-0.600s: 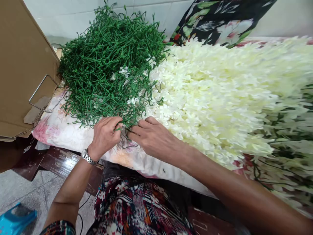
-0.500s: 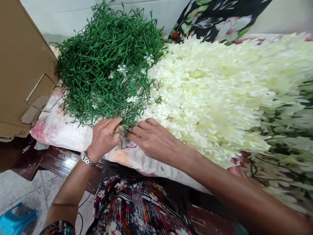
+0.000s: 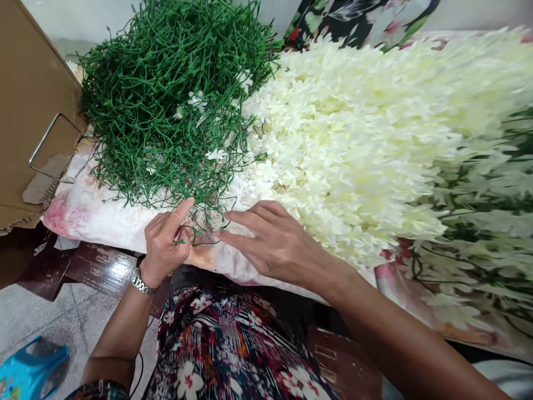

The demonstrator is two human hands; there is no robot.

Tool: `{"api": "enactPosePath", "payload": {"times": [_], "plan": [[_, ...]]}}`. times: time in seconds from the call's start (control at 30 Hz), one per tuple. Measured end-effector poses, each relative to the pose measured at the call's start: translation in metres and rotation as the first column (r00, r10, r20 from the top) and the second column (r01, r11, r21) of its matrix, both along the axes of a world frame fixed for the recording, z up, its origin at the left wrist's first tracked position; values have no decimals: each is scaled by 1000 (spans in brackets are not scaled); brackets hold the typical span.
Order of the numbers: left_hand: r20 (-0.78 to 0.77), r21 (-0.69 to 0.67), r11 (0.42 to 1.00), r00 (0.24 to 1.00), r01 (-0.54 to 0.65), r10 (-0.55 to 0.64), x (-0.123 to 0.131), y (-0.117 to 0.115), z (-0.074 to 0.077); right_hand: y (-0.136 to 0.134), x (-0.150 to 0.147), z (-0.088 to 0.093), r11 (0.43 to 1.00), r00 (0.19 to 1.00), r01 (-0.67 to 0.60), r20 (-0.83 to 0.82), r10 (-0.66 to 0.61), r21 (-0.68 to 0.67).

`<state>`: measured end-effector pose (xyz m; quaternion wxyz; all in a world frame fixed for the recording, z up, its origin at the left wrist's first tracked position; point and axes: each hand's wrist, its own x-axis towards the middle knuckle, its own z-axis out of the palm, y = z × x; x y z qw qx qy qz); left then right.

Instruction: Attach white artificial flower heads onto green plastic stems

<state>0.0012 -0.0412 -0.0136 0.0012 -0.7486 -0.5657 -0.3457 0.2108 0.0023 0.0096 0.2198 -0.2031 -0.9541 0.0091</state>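
Left hand (image 3: pixel 164 248) lower; green stem (image 3: pixel 180 241) half-hidden

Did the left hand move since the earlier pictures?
Yes. Against the green stem pile, the left hand has drawn back slightly toward the person, pinching one stem.

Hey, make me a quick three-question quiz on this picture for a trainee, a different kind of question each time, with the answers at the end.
1. True or false: the wrist of the left hand bears a wristwatch.
2. Multiple choice: the left hand pinches A) a green stem, B) scissors, C) a red ribbon.
3. Short answer: which lies nearer the cardboard box, the green stem pile or the cream flowers?

Key: 1 true. 2 A. 3 the green stem pile.
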Motion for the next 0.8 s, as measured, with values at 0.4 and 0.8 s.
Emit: {"api": "enactPosePath", "payload": {"times": [0.4,0.8], "plan": [[-130,-113,985,981,127,-141,26,-17,-13,-5,1,-10,961,963,271,-4,-271,59],[-279,-209,970,942,128,-184,19,-23,-7,-14,16,-10,944,938,304,133,-320,126]]}}
